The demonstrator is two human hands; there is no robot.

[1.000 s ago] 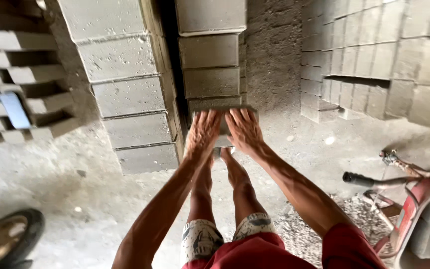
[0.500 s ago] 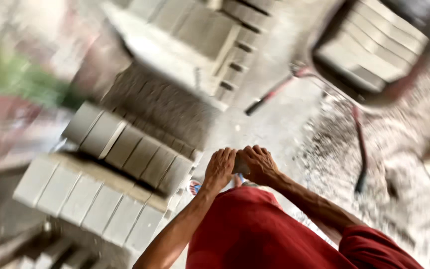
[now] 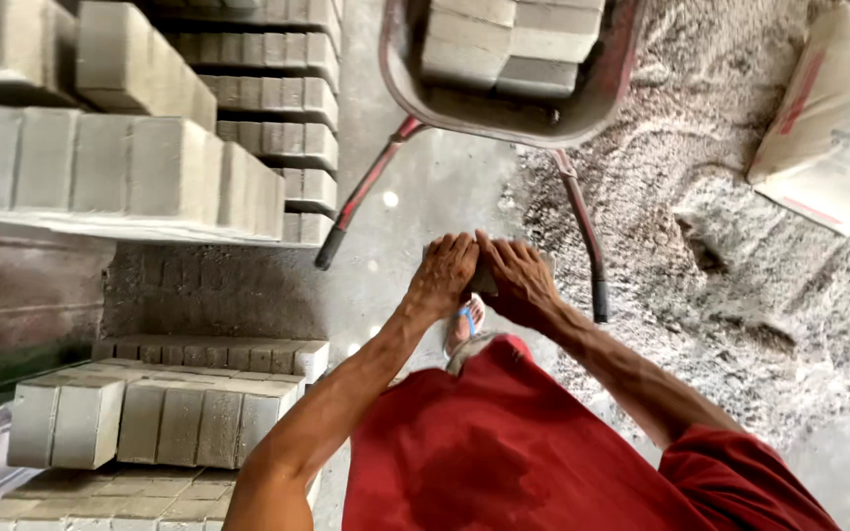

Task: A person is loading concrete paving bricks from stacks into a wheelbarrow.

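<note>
A second ago both hands pressed flat against the end of a grey block at the foot of a tall stack; half a second ago the view was swinging and blurred, and now it has settled over a wheelbarrow (image 3: pixel 504 108) instead. Both forearms reach forward from the red shirt (image 3: pixel 504 442) and meet in front of the body, elbows bent, wrists close together. The left hand (image 3: pixel 442 275) and the right hand (image 3: pixel 518 280) sit side by side, fingers curled downward and thumbs nearly touching, clasped on the two ends of a grey block (image 3: pixel 485 277) that shows only as a dark sliver between them. Most of that block is hidden under the palms. Just beyond the fingertips lie the wheelbarrow's two handles, one to each side, and farther ahead its tray already carries several concrete blocks (image 3: pixel 509 44). Left of the left hand stand rows of stacked blocks (image 3: pixel 150 177) on boards. Right of the right hand spreads a gravel heap (image 3: pixel 740 275), with a pale sack (image 3: pixel 833 128) beyond it. Below the hands a foot in a blue-strapped sandal (image 3: pixel 464 324) shows.
</note>
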